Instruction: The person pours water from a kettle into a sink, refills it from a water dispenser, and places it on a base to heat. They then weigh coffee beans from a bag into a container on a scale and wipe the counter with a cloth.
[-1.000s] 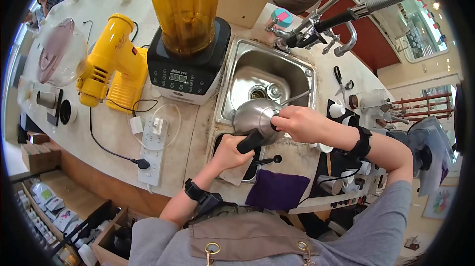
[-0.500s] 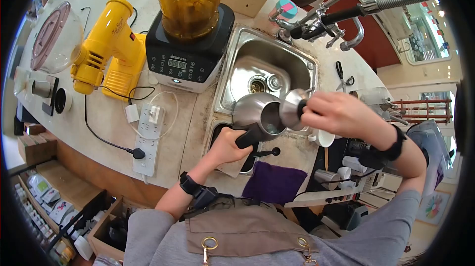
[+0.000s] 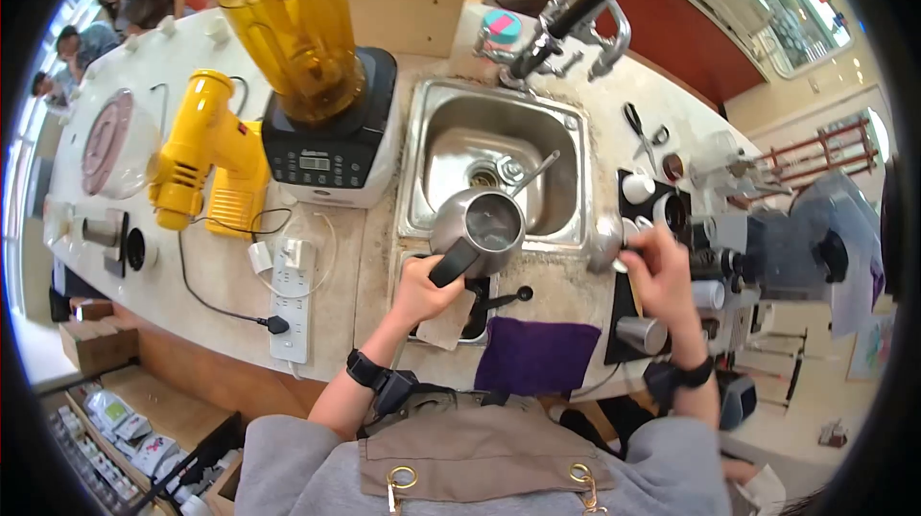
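Note:
My left hand [image 3: 429, 291] is wrapped round the black handle of a stainless steel kettle [image 3: 449, 228]. The kettle's round mouth is uncovered and faces up toward me, at the near edge of the steel sink [image 3: 413, 161]. A thin metal spout appears to reach out over the basin. To the right of the sink, my right hand [image 3: 660, 276] pinches the kettle lid [image 3: 604, 242], a blurred silver dome, low over the counter. A purple cloth [image 3: 537, 355] and a black spoon [image 3: 507, 299] lie on the near side of the kettle.
Left of the sink stands a blender [image 3: 326, 156] with an amber jug, then a yellow machine [image 3: 197, 147] and a power strip [image 3: 291, 310]. A tall faucet [image 3: 547, 46] rises behind the basin. Scissors [image 3: 641, 132], white cups [image 3: 637, 188] and a steel cup [image 3: 641, 334] sit at the right.
My right hand has carried the lid away from the kettle, to the right and lower. The kettle, held in my left hand, now shows its mouth turned more upward. My view has shifted.

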Available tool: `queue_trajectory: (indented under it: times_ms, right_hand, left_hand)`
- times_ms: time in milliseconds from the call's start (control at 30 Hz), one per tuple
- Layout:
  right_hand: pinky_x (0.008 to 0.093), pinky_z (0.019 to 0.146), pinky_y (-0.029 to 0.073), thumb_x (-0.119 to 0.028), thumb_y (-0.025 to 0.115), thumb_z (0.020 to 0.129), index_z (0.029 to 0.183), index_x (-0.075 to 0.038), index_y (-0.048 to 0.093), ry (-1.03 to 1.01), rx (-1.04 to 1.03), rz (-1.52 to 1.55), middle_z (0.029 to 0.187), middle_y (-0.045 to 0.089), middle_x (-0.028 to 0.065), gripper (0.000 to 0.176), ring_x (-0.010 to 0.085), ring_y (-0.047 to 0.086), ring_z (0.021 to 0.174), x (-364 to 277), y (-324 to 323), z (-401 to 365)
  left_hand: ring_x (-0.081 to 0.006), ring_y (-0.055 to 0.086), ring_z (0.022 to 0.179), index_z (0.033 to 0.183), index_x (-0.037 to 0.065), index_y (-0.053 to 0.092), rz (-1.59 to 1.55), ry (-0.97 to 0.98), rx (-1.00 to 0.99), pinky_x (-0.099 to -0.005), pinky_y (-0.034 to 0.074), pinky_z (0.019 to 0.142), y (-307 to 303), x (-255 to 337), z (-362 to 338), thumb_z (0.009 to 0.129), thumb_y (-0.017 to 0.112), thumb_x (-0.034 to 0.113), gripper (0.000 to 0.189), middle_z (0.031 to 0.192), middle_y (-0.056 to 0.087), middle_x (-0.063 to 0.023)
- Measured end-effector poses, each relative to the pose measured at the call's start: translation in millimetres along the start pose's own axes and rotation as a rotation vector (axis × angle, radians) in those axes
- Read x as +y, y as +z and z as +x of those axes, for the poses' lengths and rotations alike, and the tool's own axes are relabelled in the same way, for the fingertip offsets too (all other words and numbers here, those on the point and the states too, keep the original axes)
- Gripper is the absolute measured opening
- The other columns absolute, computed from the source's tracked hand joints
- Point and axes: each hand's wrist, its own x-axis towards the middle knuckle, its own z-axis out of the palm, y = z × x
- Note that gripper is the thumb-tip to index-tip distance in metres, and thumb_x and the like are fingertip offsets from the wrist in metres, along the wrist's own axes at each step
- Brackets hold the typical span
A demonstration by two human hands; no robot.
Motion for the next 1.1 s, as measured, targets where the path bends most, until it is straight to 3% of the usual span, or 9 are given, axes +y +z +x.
queue_trajectory:
  times_ms: [33,133,200,367,400,500,667,900,1100]
  right_hand:
    - [0.0216,0.05,0.036,0.0,0.067,0.08,0.088,0.001,0.052,0.037,0.067,0.105,0.065,0.051,0.0009,0.017,0.0057,0.047,0.057,12.9,8.3,-17.6]
    - [0.0181,0.051,0.034,0.0,0.065,0.083,0.089,-0.001,0.051,0.231,0.163,0.357,0.067,0.05,-0.0041,0.016,0.0012,0.044,0.061,31.2,29.3,-63.8]
    - [0.0169,0.051,0.032,0.0,0.065,0.083,0.088,-0.001,0.05,0.247,0.278,0.422,0.068,0.049,-0.0041,0.016,0.0003,0.043,0.061,40.8,40.5,-84.9]
    - [0.0163,0.051,0.035,0.0,0.065,0.084,0.086,-0.001,0.048,0.275,0.341,0.579,0.071,0.055,-0.0001,0.017,0.0009,0.046,0.061,51.8,50.0,-121.5]
    - [0.0164,0.061,0.04,0.001,0.063,0.086,0.091,-0.003,0.046,0.288,0.258,0.523,0.08,0.055,0.0008,0.017,0.0034,0.051,0.071,55.6,45.8,-130.9]
    - [0.0166,0.062,0.042,0.001,0.063,0.086,0.091,-0.002,0.047,0.277,0.303,0.55,0.08,0.056,0.0014,0.017,0.0036,0.052,0.071,56.3,43.4,-144.3]
    - [0.0179,0.061,0.042,0.001,0.066,0.083,0.089,0.001,0.05,0.279,0.322,0.579,0.078,0.056,0.0014,0.017,0.0038,0.051,0.07,55.2,41.4,-166.8]
    - [0.0193,0.057,0.042,-0.002,0.069,0.082,0.09,0.001,0.053,0.317,0.317,0.6,0.072,0.056,0.0014,0.018,0.0045,0.051,0.065,66.9,59.6,-198.4]
    - [0.0219,0.053,0.042,-0.006,0.071,0.08,0.089,0.001,0.054,0.342,0.352,0.646,0.068,0.056,0.0031,0.02,0.006,0.051,0.061,66.6,69.6,-216.6]
  left_hand:
    - [-0.0096,0.048,0.047,0.069,-0.003,0.06,-0.045,-0.036,0.03,-0.0294,0.04,0.047,3.0,6.9,-1.1,0.073,0.068,0.011,0.017,0.051,0.05,-0.0082]
    - [-0.0096,0.05,0.048,0.071,-0.004,0.061,0.03,-0.079,0.007,-0.0288,0.041,0.047,4.7,15.3,2.0,0.076,0.073,0.019,0.026,0.053,0.055,-0.0074]
    - [-0.0102,0.053,0.049,0.071,-0.004,0.061,0.015,-0.036,-0.004,-0.0294,0.041,0.047,14.2,19.9,7.5,0.076,0.074,0.02,0.028,0.054,0.059,-0.0084]
    - [-0.0264,0.06,0.05,0.073,-0.006,0.062,0.308,0.087,-0.021,-0.0337,0.045,0.05,23.0,51.4,31.2,0.077,0.072,0.019,0.027,0.059,0.059,-0.0196]
    - [-0.031,0.062,0.053,0.073,-0.006,0.062,0.319,0.152,-0.005,-0.036,0.045,0.05,28.3,60.8,35.9,0.077,0.072,0.02,0.028,0.06,0.058,-0.022]
    - [-0.0389,0.06,0.061,0.073,-0.003,0.063,0.535,0.205,-0.014,-0.0389,0.048,0.053,39.3,54.5,54.2,0.075,0.071,0.02,0.024,0.063,0.06,-0.0221]
    - [-0.0379,0.062,0.064,0.075,0.002,0.065,0.8,0.291,0.017,-0.0444,0.05,0.059,55.0,24.9,89.0,0.071,0.07,0.024,0.022,0.065,0.061,-0.0211]
    - [-0.0379,0.064,0.069,0.076,0.003,0.065,1.133,0.23,-0.163,-0.0447,0.053,0.065,69.6,-3.1,119.6,0.074,0.068,0.032,0.029,0.071,0.064,-0.0222]
    - [-0.0383,0.064,0.069,0.078,0.002,0.067,1.219,0.264,-0.332,-0.0457,0.053,0.066,77.4,-9.8,129.0,0.075,0.067,0.033,0.031,0.071,0.064,-0.0219]
